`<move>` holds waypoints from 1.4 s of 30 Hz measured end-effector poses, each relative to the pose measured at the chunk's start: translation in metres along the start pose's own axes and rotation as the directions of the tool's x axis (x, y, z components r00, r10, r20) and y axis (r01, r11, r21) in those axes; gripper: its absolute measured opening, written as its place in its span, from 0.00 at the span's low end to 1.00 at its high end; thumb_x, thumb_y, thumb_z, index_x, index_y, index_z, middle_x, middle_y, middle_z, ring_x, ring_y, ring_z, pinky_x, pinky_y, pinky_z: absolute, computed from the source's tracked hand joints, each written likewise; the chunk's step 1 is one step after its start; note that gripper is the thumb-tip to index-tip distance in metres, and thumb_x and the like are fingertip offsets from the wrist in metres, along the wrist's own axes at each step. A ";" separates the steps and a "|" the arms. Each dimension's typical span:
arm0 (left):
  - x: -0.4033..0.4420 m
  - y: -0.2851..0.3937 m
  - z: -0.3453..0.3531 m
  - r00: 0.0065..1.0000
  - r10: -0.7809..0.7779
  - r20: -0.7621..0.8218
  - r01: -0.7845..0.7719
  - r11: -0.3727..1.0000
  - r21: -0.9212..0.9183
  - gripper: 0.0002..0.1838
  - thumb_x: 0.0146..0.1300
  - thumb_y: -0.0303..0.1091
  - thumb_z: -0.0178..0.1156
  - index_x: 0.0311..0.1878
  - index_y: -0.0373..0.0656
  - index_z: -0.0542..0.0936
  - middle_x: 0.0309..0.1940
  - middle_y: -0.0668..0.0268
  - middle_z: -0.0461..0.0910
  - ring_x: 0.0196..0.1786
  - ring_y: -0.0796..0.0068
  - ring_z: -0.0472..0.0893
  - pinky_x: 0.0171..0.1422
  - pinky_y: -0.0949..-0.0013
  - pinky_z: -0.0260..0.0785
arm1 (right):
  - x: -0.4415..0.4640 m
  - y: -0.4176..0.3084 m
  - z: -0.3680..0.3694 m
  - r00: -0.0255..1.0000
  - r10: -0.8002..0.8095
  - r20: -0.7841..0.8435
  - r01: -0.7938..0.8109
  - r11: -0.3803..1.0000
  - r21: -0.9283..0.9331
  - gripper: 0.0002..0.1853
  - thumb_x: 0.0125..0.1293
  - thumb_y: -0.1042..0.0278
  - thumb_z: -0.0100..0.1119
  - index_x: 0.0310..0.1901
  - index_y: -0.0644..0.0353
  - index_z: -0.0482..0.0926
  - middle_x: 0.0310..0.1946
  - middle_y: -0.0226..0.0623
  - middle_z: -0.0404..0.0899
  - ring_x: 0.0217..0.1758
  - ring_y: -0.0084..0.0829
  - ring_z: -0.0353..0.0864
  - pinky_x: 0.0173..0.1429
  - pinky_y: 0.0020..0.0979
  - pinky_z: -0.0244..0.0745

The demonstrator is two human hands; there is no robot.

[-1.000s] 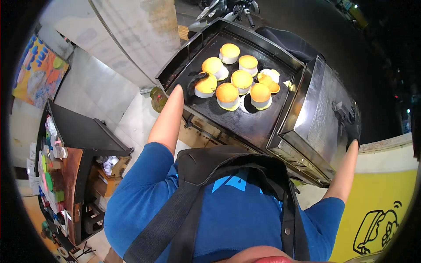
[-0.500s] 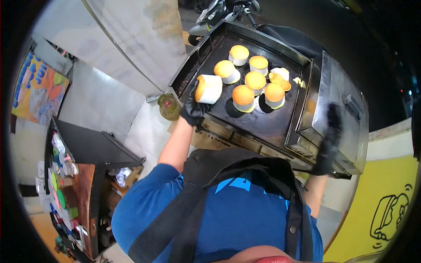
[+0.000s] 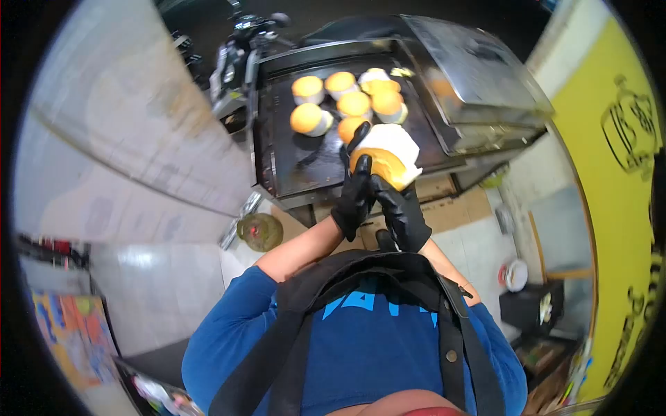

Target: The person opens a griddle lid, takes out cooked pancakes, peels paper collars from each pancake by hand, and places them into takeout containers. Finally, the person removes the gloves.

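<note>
My left hand, in a black glove, has its fingers wrapped round the near-left side of a thick souffle pancake. White paper covers the pancake's upper right side, and its golden face is tilted towards me. My right hand, also gloved in black, is closed against the pancake's lower edge; its fingertips are partly hidden there. Just beyond the hands, several golden pancakes in pale paper rings, such as this one, stand on a dark griddle. One pancake is partly covered by my left fingers.
A raised metal rim borders the griddle. To its right sits a hinged metal lid. A green gas cylinder stands on the floor at the left, near a pale wall panel. Behind the griddle is a parked motorbike.
My left hand has carried the pancake rightwards and nearer to me. My right hand has come from beside the metal lid to the pancake. The head view has turned to the right.
</note>
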State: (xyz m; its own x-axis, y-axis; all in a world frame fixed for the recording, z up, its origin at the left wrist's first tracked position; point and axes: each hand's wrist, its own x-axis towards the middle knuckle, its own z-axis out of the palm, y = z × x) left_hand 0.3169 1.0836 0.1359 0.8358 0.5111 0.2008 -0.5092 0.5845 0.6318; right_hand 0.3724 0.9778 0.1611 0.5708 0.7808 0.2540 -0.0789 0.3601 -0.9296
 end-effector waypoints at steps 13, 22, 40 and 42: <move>-0.035 -0.061 0.106 0.376 -0.798 0.471 0.891 0.450 0.051 0.27 0.71 0.48 0.48 0.68 0.44 0.66 0.66 0.55 0.69 0.65 0.61 0.71 0.74 0.58 0.57 | -0.150 -0.152 -0.091 0.984 -0.151 0.097 0.162 0.511 -0.844 0.43 0.48 0.59 0.71 0.68 0.56 0.65 0.70 0.41 0.63 0.74 0.43 0.58 0.76 0.43 0.52; -0.093 -0.207 0.225 0.076 -0.605 0.793 0.989 -0.053 -0.135 0.29 0.70 0.55 0.47 0.65 0.43 0.68 0.59 0.53 0.74 0.60 0.53 0.75 0.64 0.45 0.68 | -0.311 -0.181 -0.132 0.688 -0.576 -0.441 -0.165 0.467 -0.869 0.37 0.54 0.70 0.68 0.67 0.62 0.66 0.68 0.47 0.65 0.73 0.42 0.61 0.75 0.42 0.52; -0.225 -0.384 0.429 -0.325 -0.645 0.692 0.918 -0.390 0.068 0.35 0.66 0.57 0.53 0.70 0.46 0.63 0.65 0.49 0.67 0.63 0.42 0.70 0.65 0.45 0.66 | -0.533 -0.288 -0.251 0.289 -0.619 -0.731 -0.114 0.735 -0.668 0.13 0.62 0.75 0.60 0.49 0.65 0.81 0.46 0.37 0.83 0.50 0.24 0.80 0.57 0.26 0.71; -0.232 -0.396 0.444 -0.312 -0.673 0.671 0.941 -0.315 0.123 0.34 0.66 0.54 0.55 0.69 0.46 0.64 0.64 0.50 0.69 0.63 0.47 0.71 0.66 0.49 0.67 | -0.533 -0.290 -0.257 0.192 -0.508 -0.840 0.019 0.858 -0.514 0.15 0.63 0.74 0.61 0.51 0.65 0.80 0.46 0.36 0.83 0.49 0.22 0.79 0.56 0.25 0.70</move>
State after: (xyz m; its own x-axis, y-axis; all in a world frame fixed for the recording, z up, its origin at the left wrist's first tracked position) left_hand 0.4156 0.4537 0.1716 0.2192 -0.9756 0.0144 0.9721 0.2197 0.0817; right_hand 0.3006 0.3260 0.2262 0.8361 -0.4616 0.2964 0.3633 0.0611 -0.9297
